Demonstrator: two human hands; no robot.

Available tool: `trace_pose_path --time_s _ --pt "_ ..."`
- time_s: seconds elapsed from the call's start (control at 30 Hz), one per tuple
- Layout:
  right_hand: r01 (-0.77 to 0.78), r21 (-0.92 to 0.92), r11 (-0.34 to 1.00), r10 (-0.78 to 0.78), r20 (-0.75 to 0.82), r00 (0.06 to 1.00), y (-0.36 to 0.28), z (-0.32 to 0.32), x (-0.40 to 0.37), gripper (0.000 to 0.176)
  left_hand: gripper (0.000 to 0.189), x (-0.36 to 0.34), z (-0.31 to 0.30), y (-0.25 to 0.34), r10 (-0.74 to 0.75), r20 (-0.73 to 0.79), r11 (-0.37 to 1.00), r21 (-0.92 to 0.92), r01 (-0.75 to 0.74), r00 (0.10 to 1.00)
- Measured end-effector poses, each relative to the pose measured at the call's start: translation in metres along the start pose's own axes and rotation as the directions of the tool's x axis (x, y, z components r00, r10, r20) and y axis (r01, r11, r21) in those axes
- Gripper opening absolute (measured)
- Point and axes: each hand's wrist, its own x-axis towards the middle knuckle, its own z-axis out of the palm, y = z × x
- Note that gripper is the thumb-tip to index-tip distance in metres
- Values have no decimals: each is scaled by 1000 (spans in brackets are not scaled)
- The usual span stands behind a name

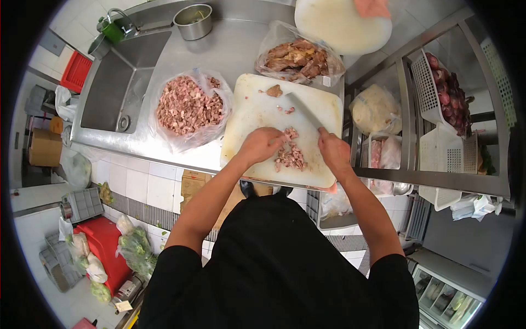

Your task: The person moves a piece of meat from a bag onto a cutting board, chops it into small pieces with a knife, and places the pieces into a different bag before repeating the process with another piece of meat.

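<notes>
A white cutting board (246,107) lies on the steel counter in front of me. My right hand (333,149) is wrapped round the handle of a knife (304,112), whose blade points up and left across the board. At the left of a small pile of diced meat (291,156), my left hand (261,144) hovers low with bent fingers, the tips at the pieces; the thumb looks apart from them. Whether they hold a piece is not visible. A larger brown meat chunk (274,91) and a few scraps lie higher on the board.
Left of the board, a clear plastic bag holds much diced meat (189,107). Behind it sits a bag of large meat pieces (296,59). A sink (118,82) and a metal pot (193,22) are at the left; a rack (405,93) with baskets stands at the right.
</notes>
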Motion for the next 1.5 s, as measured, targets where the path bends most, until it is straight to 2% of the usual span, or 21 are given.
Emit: trace_pose_path --time_s 0.07,0.1,0.17,0.2,0.23,0.27,0.3,0.33,0.37,0.43,0.5,0.57,0.6,0.67,0.73,0.9,1.1,1.27,1.3,1.43,1.5 --pt "233 -60 971 -233 10 973 -4 0 -14 21 36 -9 -9 -3 -383 -207 870 -409 276 900" --pt "225 -59 973 -224 12 974 -6 -4 -26 21 34 -8 -17 -10 -494 -262 798 -514 313 829" --pt "318 54 947 -320 34 947 -8 -13 -45 21 35 -4 -20 -34 -234 -541 972 -134 193 808" --pt "274 163 948 -284 37 958 -7 -22 -54 19 35 -4 -14 -35 -237 -538 971 -136 195 809" --pt "273 165 948 -283 43 958 -5 -27 -63 19 36 -3 -8 -33 -122 -487 983 58 172 865" --pt "93 289 953 -141 150 979 -1 -31 -72 19 37 -1 -1 -30 -15 -409 961 247 126 913" --pt "-104 385 917 -4 270 963 6 -33 -84 20 37 -2 8 -22 -14 -401 962 244 122 916" --pt "-233 518 823 73 309 948 16 -23 -95 22 38 -6 18 -9 19 -280 966 251 54 960" --pt "-246 516 820 86 314 946 27 -16 -111 22 39 -10 27 1 54 -155 968 249 -14 986" --pt "-637 704 314 223 598 770 32 -24 -138 24 39 -15 38 16 76 -101 982 180 -57 992" --pt "-656 717 237 244 609 754 37 -10 -167 22 40 -19 38 23 95 -54 990 112 -89 994" --pt "-711 703 20 271 681 680 33 -2 -185 20 41 -25 28 25 -27 -38 968 -249 16 999" --pt "-709 706 7 264 682 682 28 1 -189 19 41 -28 28 18 -24 -26 969 -248 17 999" --pt "-695 719 -29 264 676 688 16 10 -192 18 49 -31 29 4 -101 -367 994 -5 107 925" --pt "-666 741 -82 248 663 707 1 17 -186 17 57 -34 35 4 -75 -348 993 61 102 935" --pt "-661 744 -99 257 661 705 -38 27 -159 21 78 -33 59 32 -41 -289 972 209 104 957" --pt "-647 748 -147 224 662 715 -84 25 -133 23 85 -14 78 54 -146 -337 984 50 173 930" --pt "-658 741 -135 127 671 730 -108 30 -113 23 65 -7 74 58 -130 -454 990 -6 143 881" --pt "-650 748 -134 105 663 741 -113 24 -107 23 58 -7 72 56 -155 -514 987 -110 114 844" --pt "-598 801 40 50 596 802 -142 -1 -83 24 44 -19 30 42 -275 -652 953 -280 112 707" --pt "-508 842 181 -21 520 854 -162 -12 -65 24 36 -23 -13 31 -271 -743 960 -255 115 612"
